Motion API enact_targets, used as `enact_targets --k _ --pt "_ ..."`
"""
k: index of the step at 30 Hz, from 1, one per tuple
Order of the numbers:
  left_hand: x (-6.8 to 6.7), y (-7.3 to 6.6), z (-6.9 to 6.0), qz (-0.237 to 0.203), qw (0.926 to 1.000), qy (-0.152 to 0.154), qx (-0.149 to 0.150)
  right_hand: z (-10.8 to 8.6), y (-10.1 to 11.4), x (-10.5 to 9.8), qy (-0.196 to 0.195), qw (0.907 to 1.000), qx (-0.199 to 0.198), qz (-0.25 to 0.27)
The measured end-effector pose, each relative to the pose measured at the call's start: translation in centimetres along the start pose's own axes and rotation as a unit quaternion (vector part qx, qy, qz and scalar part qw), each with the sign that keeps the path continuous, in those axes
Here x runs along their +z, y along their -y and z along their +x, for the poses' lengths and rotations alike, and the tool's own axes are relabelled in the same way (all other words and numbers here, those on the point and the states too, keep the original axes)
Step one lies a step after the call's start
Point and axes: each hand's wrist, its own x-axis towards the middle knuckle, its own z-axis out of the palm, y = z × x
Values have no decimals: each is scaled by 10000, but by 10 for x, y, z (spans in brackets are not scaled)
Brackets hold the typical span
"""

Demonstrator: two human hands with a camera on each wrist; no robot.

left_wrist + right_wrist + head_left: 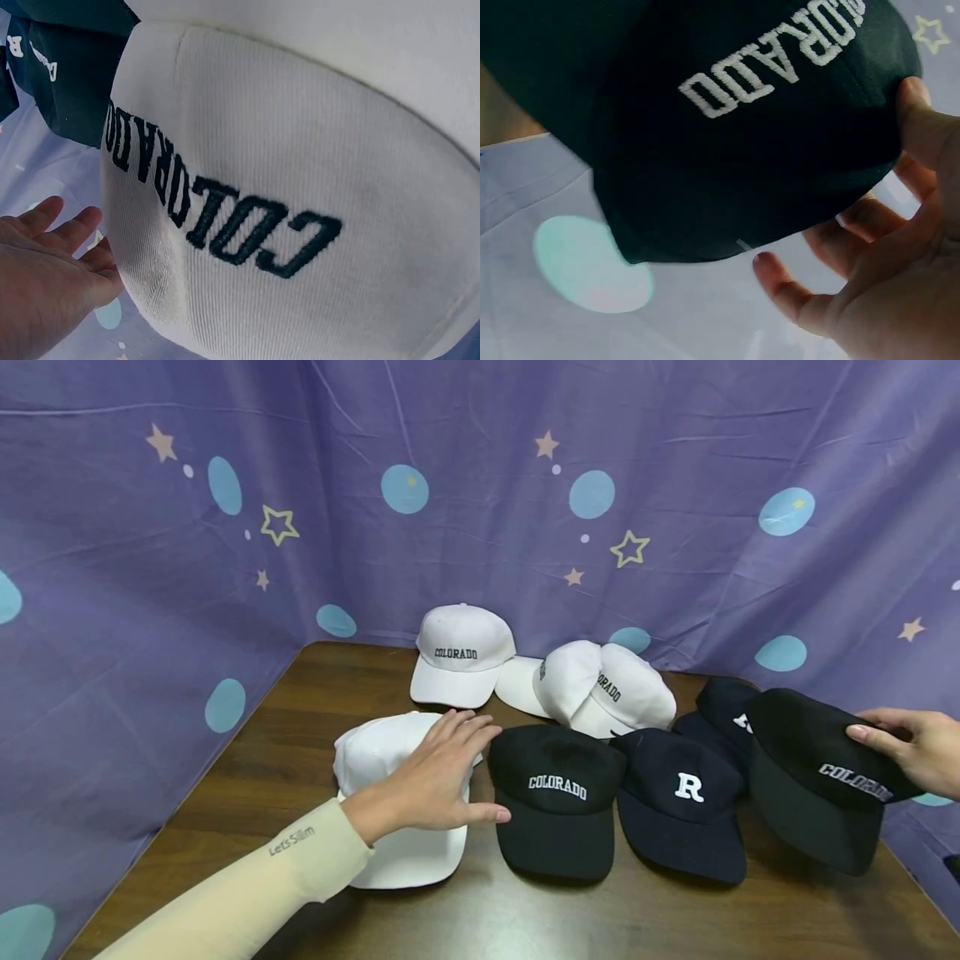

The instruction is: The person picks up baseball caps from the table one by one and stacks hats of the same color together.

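Observation:
In the head view the left hand [435, 777], fingers spread and fairly straight, is over the right side of a white cap [375, 752]; in the left wrist view the hand [52, 277] is beside that white cap [247, 135]. Whether it touches the cap is unclear. At the right, the right hand [922, 747] pinches the crown of a black COLORADO cap [817, 777], its thumb on the front. The right wrist view shows this hand [885, 255] gripping the dark cap [727, 172] by its crown edge, with one finger off the fabric.
A black COLORADO cap [555, 802] and a navy R cap [682, 810] lie mid-table, with another navy cap [723, 710] behind. At the back are a white cap [463, 652] and two overlapping white caps [573, 677]. A purple curtain [480, 527] surrounds the wooden table [525, 918].

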Motion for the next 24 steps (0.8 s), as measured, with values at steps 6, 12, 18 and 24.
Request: enact_targets --k 6,12,18,24 --pt "-1 -2 -1 9 10000 -59 49 7 23 -6 96 9995 34 -283" --pt "-2 -3 -1 -20 9999 -113 77 12 51 -13 332 9986 225 -357" --pt "-3 -5 -1 -131 9998 -111 76 15 84 -14 727 9967 321 -141" --pt "-3 -5 -1 -112 9998 -159 81 20 115 -8 1102 9932 242 281"
